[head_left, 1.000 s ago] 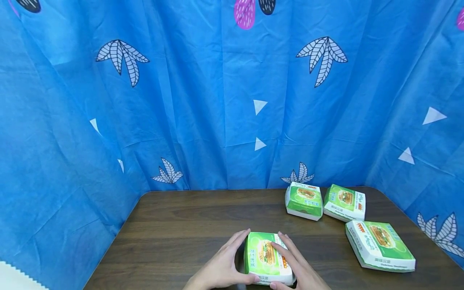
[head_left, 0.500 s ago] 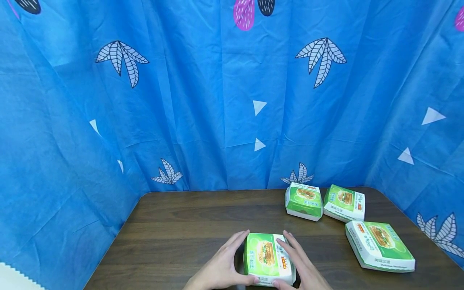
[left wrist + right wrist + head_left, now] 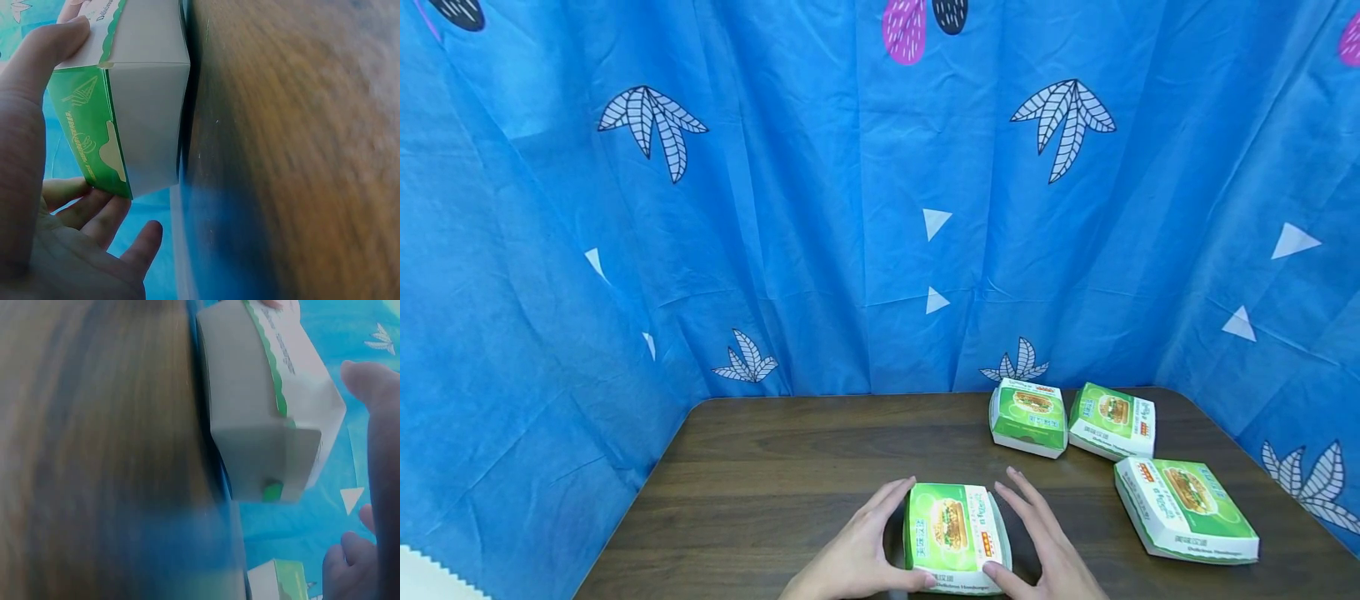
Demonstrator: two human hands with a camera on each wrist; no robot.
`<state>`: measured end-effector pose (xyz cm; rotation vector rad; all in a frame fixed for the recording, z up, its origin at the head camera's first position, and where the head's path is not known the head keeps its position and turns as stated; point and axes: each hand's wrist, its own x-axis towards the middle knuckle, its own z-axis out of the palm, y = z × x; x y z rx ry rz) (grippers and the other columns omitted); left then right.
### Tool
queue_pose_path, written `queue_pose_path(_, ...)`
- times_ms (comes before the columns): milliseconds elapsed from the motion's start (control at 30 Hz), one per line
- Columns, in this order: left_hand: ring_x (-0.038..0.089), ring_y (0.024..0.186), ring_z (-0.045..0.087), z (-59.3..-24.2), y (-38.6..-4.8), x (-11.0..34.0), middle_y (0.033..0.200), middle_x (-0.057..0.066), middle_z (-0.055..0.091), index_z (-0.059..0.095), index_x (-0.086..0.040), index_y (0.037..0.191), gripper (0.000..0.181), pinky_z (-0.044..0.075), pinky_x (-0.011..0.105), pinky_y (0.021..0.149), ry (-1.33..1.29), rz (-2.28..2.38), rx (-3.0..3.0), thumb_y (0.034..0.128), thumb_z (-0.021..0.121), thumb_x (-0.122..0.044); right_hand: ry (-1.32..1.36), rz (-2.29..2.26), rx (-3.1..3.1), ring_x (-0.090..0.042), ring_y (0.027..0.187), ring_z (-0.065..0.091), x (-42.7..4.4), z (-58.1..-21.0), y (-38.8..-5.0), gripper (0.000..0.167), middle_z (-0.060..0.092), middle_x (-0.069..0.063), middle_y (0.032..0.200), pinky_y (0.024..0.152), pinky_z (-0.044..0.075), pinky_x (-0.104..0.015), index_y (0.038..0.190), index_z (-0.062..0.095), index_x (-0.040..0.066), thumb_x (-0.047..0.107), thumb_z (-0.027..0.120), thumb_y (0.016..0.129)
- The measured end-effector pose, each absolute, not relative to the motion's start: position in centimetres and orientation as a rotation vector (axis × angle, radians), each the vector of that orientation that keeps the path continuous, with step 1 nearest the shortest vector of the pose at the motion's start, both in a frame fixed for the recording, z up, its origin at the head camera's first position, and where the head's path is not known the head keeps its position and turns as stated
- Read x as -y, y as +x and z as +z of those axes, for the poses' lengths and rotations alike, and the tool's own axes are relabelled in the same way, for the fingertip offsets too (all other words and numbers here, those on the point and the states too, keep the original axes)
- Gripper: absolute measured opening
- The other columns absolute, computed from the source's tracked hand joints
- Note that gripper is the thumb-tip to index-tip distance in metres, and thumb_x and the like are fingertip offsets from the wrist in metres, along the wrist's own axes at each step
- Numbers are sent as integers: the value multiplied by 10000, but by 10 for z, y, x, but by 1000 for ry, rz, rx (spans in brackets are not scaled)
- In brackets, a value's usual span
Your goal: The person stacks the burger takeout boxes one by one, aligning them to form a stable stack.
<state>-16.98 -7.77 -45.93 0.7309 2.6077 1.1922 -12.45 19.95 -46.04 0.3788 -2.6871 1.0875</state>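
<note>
Closest to me, at the near side of the table (image 3: 760, 500), the left hand (image 3: 859, 552) has a light grip on a burger box (image 3: 952, 533): thumb over the front edge of the lid, fingertips bent to the far left corner. The right hand (image 3: 1043, 550) is spread wide and has hold of nothing; its fingers stand clear of the box, and its wrist view shows a gap by the thumb too.

The box sits flat between the two hands. I'd judge the closing-up nearly done, since the lid lies down with no wide gap along the front. On the right side, though, a pale flap (image 3: 303, 453) shows, and that view is too soft for me to tell whether it's properly tucked. What's left, by my reckoning, is that flap, if loose, and letting go.

It's a neat card box, bright green with a white band, a burger printed in the middle of the lid, and its walls look uncrushed.

Farther right stands a similar box (image 3: 1187, 504), with two more behind it, a right one (image 3: 1112, 419) and a left one (image 3: 1028, 415), all lids down, so those look finished. Behind everything hangs a blue curtain (image 3: 820, 208) with leaf prints.
</note>
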Motion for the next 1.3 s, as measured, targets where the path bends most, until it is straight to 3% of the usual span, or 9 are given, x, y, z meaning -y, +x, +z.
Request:
queue_pose_path(300,244,1393,440,-462,-171,78,1617,31,382,318,-165,1622,1129,425,618,1101,696,1184,-2604,737,839,-633,343,979,2544,-457,1411,365,-210,-460,-127,924,316,-166,1623,945,437,-725,1580,372,242,398,875,820)
queue_pose_path(633,255,1399,440,-460,-170,79,1617,48,382,321,-160,1620,1116,428,613,1099,713,1182,-2610,745,845,-614,201,989,2462,-470,1504,219,-225,-456,-131,972,244,-156,1669,987,339,-775,1621,313,193,288,873,833)
queue_pose_path(1000,244,1387,446,-461,-171,79,1610,22,384,324,-158,1619,1114,441,586,1096,720,1193,-2608,745,847,-611,131,919,2388,-445,1461,291,-241,-455,-134,998,252,-101,1680,1096,275,-727,1631,300,183,265,880,824)
queue_pose_path(1300,235,1369,449,-462,-171,80,1604,9,389,334,-172,1617,1120,445,578,1091,692,1196,-2598,735,839,-644,29,896,2430,-497,1470,247,-252,-451,-135,1005,222,-195,1672,1113,232,-757,1644,252,145,319,852,856)
